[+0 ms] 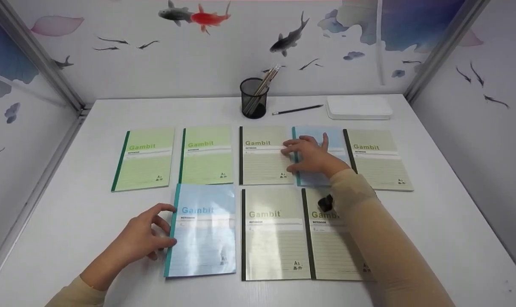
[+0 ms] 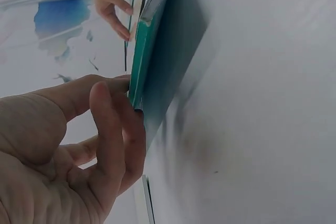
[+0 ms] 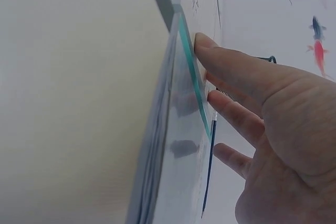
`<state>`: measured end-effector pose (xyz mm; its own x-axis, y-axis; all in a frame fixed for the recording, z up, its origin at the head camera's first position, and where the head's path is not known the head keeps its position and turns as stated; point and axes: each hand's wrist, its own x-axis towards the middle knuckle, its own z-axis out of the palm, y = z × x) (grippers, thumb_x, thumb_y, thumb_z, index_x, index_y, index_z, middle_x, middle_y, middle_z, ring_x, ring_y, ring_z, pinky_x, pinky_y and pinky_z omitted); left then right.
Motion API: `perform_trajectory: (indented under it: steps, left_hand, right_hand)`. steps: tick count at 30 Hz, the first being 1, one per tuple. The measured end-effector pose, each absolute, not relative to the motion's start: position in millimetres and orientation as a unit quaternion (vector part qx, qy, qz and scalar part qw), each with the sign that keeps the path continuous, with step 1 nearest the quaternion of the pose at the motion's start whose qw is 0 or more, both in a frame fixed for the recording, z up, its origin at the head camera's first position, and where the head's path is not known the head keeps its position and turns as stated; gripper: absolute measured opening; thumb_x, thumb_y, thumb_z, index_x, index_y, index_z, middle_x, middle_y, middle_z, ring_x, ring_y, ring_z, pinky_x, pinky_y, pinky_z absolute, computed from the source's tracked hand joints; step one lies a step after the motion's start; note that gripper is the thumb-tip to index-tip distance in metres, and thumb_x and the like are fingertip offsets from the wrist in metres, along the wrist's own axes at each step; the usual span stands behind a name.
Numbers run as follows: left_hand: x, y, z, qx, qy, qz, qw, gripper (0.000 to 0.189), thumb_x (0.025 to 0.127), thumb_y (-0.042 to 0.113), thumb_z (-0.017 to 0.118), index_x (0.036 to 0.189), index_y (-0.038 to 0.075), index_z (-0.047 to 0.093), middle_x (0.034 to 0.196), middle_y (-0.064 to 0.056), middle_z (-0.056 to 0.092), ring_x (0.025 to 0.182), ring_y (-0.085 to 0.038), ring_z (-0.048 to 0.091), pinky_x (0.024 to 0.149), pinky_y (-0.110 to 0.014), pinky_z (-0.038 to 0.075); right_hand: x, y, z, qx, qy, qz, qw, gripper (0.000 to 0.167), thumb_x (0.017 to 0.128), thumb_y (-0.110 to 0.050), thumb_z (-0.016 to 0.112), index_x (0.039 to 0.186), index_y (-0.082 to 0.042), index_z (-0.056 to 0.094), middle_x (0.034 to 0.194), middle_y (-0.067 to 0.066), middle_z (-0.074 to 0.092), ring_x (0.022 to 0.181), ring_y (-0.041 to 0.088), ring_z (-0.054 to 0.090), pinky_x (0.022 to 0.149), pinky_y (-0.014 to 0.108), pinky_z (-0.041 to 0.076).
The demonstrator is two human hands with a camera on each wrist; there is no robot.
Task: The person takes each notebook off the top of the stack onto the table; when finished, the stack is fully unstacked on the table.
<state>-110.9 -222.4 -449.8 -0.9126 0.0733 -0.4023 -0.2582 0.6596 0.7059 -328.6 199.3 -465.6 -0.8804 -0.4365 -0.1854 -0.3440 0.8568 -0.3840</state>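
Note:
My left hand (image 1: 140, 234) holds the teal spine edge of a blue notebook (image 1: 204, 251) in the front row. In the left wrist view, that notebook's spine (image 2: 140, 59) stands above the table with shadow below it, and fingers curl at its edge. My right hand (image 1: 311, 155) is over the blue notebook (image 1: 338, 134) in the back row. Its spread fingertips rest at the right edge of a beige notebook (image 1: 264, 166), one finger raised. In the right wrist view, the thumb (image 3: 207, 43) touches the notebook surface beside a teal strip (image 3: 191, 72).
Two green notebooks (image 1: 149, 166) lie at back left, a beige notebook (image 1: 381, 170) at back right. Two beige notebooks (image 1: 275, 247) lie in front, one partly under my right forearm. Behind stand a mesh pencil cup (image 1: 254, 108), a pencil (image 1: 298, 110) and a white case (image 1: 359, 107).

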Motion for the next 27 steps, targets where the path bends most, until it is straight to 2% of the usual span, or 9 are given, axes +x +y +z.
perform_trajectory:
  steps: [5,10,13,19,23,27]
  left_hand:
    - [-112.6,-219.9,-451.5,-0.036,0.915,0.342,0.210,0.079,0.074,0.011,0.092,0.144,0.013,0.055,0.104,-0.007,0.065,0.073,-0.019,0.060,0.056,-0.031,0.056]
    - [-117.1,-218.0,-451.2,-0.003,0.942,0.270,0.200,0.076,0.071,0.015,0.095,0.138,0.009,0.061,0.100,-0.005,0.067,0.087,-0.021,0.058,0.074,-0.037,0.054]
    - [-119.2,-216.1,-450.5,0.007,0.952,0.236,0.196,0.074,0.070,0.019,0.096,0.136,0.011,0.062,0.100,-0.004,0.069,0.091,-0.023,0.057,0.081,-0.041,0.051]
    - [-120.0,-212.9,-445.1,0.017,0.967,0.178,0.182,0.071,0.069,0.024,0.096,0.132,0.013,0.064,0.103,-0.004,0.068,0.087,-0.022,0.057,0.075,-0.041,0.051]
    - [-127.0,-208.7,-438.6,0.010,0.974,0.176,0.142,0.069,0.076,0.021,0.091,0.137,0.008,0.061,0.117,-0.017,0.064,0.094,-0.028,0.059,0.077,-0.044,0.054]
    - [-146.6,-200.9,-433.7,-0.001,0.976,0.204,0.083,0.070,0.089,0.019,0.081,0.149,0.004,0.050,0.139,-0.028,0.053,0.118,-0.041,0.054,0.095,-0.055,0.055]
  right_hand:
    - [-327.8,199.8,-466.9,-0.218,0.952,-0.171,0.134,0.058,0.088,-0.035,0.083,0.142,-0.026,0.064,0.164,-0.007,0.042,0.158,0.036,0.020,0.114,0.075,-0.020]
    - [-328.6,199.2,-466.1,-0.227,0.951,-0.166,0.132,0.059,0.088,-0.036,0.082,0.143,-0.026,0.063,0.164,-0.005,0.042,0.157,0.037,0.021,0.114,0.076,-0.019]
    - [-329.0,198.7,-465.9,-0.223,0.952,-0.161,0.133,0.058,0.088,-0.036,0.082,0.142,-0.027,0.063,0.164,-0.006,0.041,0.157,0.036,0.021,0.114,0.076,-0.019]
    - [-331.3,196.2,-465.6,-0.222,0.952,-0.156,0.141,0.059,0.088,-0.036,0.082,0.143,-0.027,0.063,0.164,-0.006,0.041,0.157,0.035,0.023,0.116,0.075,-0.017]
    - [-336.6,197.2,-466.6,-0.214,0.950,-0.180,0.136,0.058,0.088,-0.035,0.083,0.142,-0.025,0.063,0.165,-0.003,0.041,0.156,0.033,0.028,0.118,0.074,-0.015]
    - [-341.6,205.5,-467.5,-0.185,0.950,-0.226,0.113,0.064,0.093,-0.032,0.077,0.151,-0.019,0.054,0.169,0.005,0.032,0.157,0.034,0.027,0.123,0.071,-0.004]
